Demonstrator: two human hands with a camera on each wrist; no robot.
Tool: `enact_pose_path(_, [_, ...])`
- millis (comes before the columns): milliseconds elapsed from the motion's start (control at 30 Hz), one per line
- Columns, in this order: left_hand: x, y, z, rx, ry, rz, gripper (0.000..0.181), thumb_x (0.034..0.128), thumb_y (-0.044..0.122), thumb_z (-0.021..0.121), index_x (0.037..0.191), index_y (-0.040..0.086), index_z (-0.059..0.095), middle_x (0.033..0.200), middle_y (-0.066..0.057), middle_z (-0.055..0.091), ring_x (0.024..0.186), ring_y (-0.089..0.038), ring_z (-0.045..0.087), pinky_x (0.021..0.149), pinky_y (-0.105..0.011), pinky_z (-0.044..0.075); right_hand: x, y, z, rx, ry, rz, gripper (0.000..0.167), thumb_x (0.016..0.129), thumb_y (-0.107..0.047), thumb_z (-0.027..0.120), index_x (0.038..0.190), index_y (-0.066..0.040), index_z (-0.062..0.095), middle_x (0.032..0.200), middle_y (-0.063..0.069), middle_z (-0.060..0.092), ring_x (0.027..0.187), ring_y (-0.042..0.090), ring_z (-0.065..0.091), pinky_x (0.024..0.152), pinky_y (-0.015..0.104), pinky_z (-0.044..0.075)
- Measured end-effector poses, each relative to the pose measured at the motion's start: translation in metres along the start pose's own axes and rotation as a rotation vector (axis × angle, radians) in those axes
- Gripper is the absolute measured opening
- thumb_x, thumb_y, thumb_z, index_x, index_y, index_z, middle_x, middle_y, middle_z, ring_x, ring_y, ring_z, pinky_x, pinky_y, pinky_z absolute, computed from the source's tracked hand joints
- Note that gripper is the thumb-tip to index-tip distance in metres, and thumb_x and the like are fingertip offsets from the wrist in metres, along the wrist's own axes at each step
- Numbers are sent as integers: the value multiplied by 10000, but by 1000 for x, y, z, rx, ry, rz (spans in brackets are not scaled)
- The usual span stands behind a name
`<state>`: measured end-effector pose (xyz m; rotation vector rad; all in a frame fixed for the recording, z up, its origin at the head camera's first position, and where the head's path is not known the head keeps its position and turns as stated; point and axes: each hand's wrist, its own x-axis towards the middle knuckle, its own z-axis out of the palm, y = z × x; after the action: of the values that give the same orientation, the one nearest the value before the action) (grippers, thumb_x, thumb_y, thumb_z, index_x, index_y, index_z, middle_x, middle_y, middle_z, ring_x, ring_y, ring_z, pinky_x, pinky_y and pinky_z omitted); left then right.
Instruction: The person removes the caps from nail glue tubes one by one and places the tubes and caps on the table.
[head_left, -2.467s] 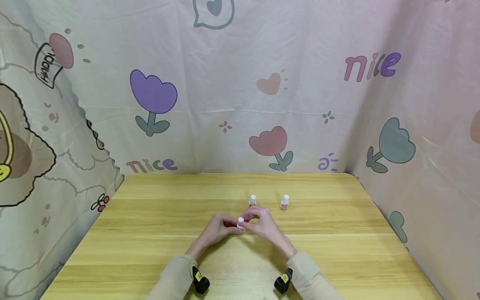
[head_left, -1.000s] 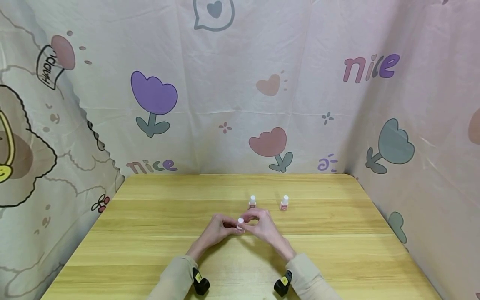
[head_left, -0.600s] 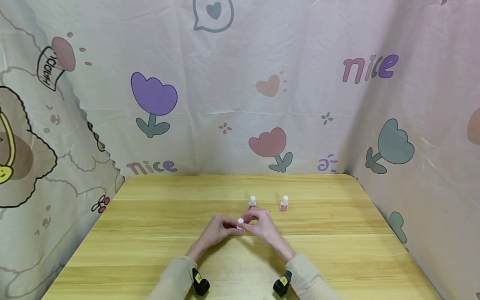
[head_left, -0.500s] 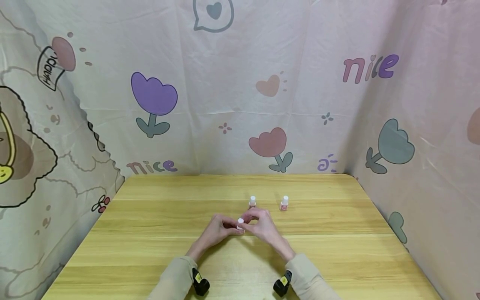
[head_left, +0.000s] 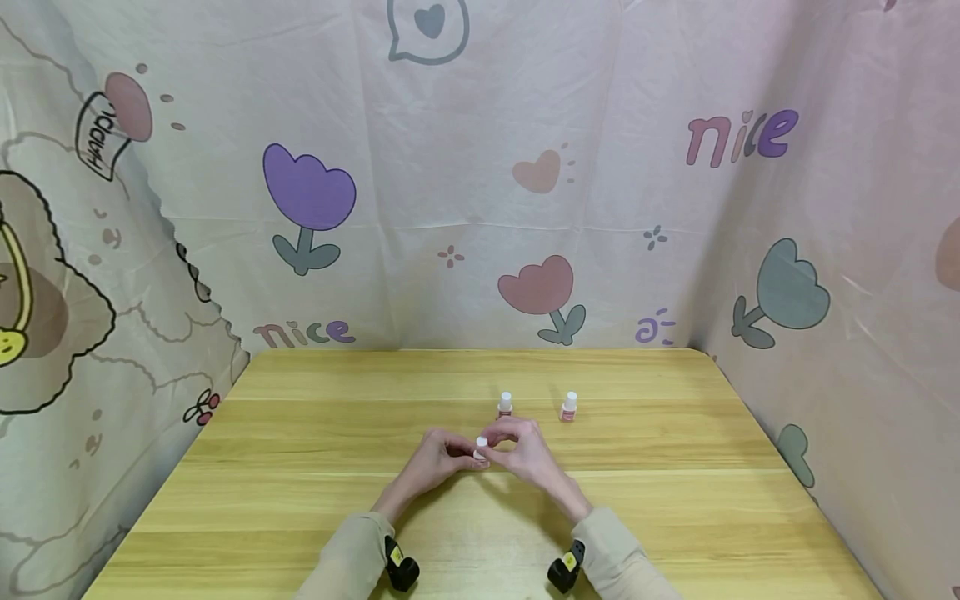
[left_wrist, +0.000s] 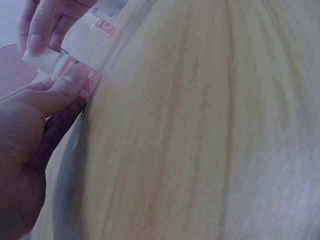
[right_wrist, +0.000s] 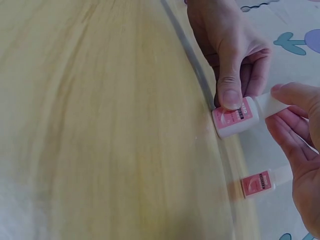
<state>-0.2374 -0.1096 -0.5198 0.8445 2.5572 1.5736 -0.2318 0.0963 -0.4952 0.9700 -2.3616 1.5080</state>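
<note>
Your left hand pinches a small white plastic bottle with a pink label between thumb and fingers, snug around its body. Your right hand pinches its round white plastic cap, snug too. The bottle is upright between your hands, at the middle of the yellow wooden table — I can't tell if its bottom touches the wood.

It looks like you are partway through this one. The cap sits on the bottle, but I can't see if it is tight or loose. Past your right hand stand a second white bottle with a red-pink label and, farther right, a third one like it. Both wear caps and nobody touches them — done or waiting, I can't say.
</note>
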Motion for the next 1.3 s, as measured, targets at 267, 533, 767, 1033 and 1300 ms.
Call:
enact_pose_path(267, [0,-1,0,0,2,20,109,831,181,824,933,144,815,856,5,799,746,-4,681,699,-200,554,0,-8,1,-24,34,61,128,805,4,809,906,12,731,844,142,740,751,191,697,749,384,622])
enact_pose_path(533, [0,-2,0,-5,1,50,107,835,195,819,926,140,813,851,-18,799,749,-12,679,691,-194,548,0,-2,1,-42,38,36,105,805,-10,815,885,-39,754,828,79,738,748,69,668,754,259,608])
enact_pose_path(767, [0,-1,0,3,2,48,94,836,193,819,917,144,814,849,-7,798,743,-7,671,688,-199,545,-1,1,1,-16,31,11,118,812,-14,813,918,-37,768,862,94,749,773,190,710,808,298,614])
enact_pose_path(1033, [-1,0,0,5,7,47,93,832,181,823,918,147,816,849,-1,799,739,2,672,682,-198,548,-1,1,1,18,21,38,128,819,-15,807,937,-22,759,891,110,753,793,152,711,829,282,609])
enact_pose_path(1300, [-1,0,0,-3,10,35,95,825,161,829,919,152,817,843,8,798,734,-8,680,687,-199,552,0,-1,2,0,43,101,141,797,-65,840,886,-33,734,825,98,753,733,38,668,718,323,616])
